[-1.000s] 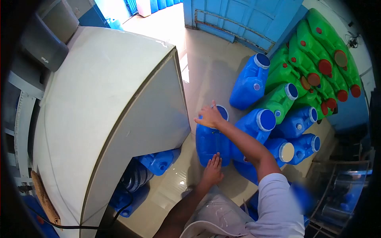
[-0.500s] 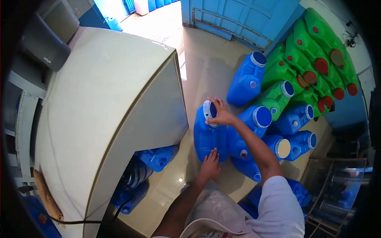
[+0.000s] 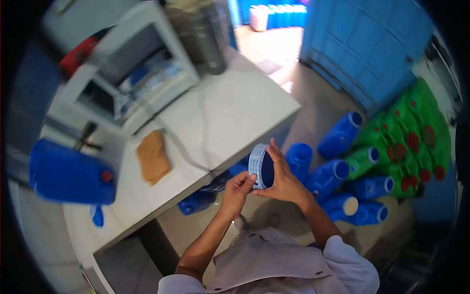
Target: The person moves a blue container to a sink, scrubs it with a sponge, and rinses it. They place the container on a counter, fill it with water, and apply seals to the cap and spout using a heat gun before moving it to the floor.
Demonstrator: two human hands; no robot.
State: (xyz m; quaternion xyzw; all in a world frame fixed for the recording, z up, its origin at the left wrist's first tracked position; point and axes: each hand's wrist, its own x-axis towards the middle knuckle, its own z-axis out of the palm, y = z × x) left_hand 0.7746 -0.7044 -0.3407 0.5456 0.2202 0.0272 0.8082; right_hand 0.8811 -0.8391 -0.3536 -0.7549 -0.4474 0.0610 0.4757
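Both hands hold a wide, round screw cap (image 3: 267, 170) above the floor, tilted on its edge. The cap is dark blue, with a white printed band around its side. My right hand (image 3: 288, 182) spans it, thumb at the lower edge and fingers at the upper. At the lower rim by the band, my left hand (image 3: 236, 195) pinches with thumb and fingers. Behind my right hand stands a blue jerrycan (image 3: 298, 159) whose mouth shows no white-banded cap.
Several capped blue jerrycans (image 3: 327, 177) stand at right, with green jerrycans (image 3: 409, 147) stacked by the blue door (image 3: 362, 44). On the white counter (image 3: 230, 112) are a brown cloth (image 3: 152, 158), another blue jerrycan (image 3: 71, 171) and a white-framed cabinet (image 3: 183, 54).
The cap has come off the jerrycan and up in my right hand. My left hand has left the jerrycan's body and now grips the cap. The view has swung left over the counter.
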